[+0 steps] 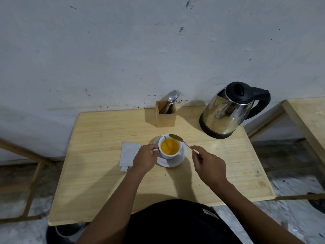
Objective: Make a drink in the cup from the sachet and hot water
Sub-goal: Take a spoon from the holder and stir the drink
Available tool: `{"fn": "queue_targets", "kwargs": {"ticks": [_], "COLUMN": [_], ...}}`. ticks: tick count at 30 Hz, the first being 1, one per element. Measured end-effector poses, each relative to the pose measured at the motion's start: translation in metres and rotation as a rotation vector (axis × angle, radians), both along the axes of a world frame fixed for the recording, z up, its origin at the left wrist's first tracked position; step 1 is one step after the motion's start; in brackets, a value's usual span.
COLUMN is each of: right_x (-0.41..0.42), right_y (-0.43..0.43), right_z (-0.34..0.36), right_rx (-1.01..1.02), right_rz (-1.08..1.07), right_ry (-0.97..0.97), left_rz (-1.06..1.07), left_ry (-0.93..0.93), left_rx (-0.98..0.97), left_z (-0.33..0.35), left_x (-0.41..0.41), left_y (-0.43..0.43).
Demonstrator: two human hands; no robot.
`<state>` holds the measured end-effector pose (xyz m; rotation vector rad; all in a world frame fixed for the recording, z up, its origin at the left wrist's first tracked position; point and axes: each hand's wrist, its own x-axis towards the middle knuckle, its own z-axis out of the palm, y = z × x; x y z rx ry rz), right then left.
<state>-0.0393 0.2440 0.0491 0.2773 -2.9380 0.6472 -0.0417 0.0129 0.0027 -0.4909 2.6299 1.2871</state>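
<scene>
While a pale wooden table (105, 182) with a raised rim fills the middle of the view, a small round white cup (169, 148) sits on a white saucer (175, 162) near its centre, filled with a smooth, opaque orange-yellow liquid. The left hand (145, 158) is closed around the cup's handle on the cup's left side. The right hand (209, 164) pinches the thin handle of a metal teaspoon (177, 138), whose oval bowl is lifted just above the cup's far rim, tinted yellow. Just left of the saucer, partly under the left hand, lies a flat white sachet (128, 153), rectangular and matte, with a small torn strip (124, 169) beside its near end. Toward the back edge stands a square wooden holder (166, 117), open at the top, with a shiny fork and spoons (171, 99) leaning out of it. To its right sits a rounded stainless-steel kettle (226, 117), mirror-bright, with a black plastic lid, handle and base. Behind everything rises a scuffed, bluish-white wall (123, 50). Another wooden table's edge (306, 117) shows at far right.
</scene>
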Motion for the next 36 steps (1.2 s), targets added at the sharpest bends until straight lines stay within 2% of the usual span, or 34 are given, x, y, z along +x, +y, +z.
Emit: {"fn": "queue_targets", "kwargs": {"ticks": [13, 18, 25, 31, 36], "right_x": [0.000, 0.001, 0.002, 0.007, 0.000], "right_y": [-0.005, -0.008, 0.000, 0.011, 0.013], "right_z": [-0.001, 0.003, 0.005, -0.001, -0.020], "right_rx": [-0.048, -0.081, -0.390, -0.363, -0.516], "right_rz": [0.012, -0.009, -0.008, 0.041, -0.162], "right_ry": [0.019, -0.047, -0.313, -0.279, -0.378], "left_rz": [-0.001, 0.002, 0.006, 0.001, -0.003], "left_ry": [-0.014, -0.005, -0.004, -0.004, 0.000], "left_rx": [-0.007, -0.014, -0.009, -0.006, 0.002], "left_z": [-0.002, 0.000, 0.001, 0.000, -0.001], "left_x": [0.000, 0.000, 0.000, 0.000, 0.000], "left_y": [-0.001, 0.000, 0.001, 0.001, -0.001]}}
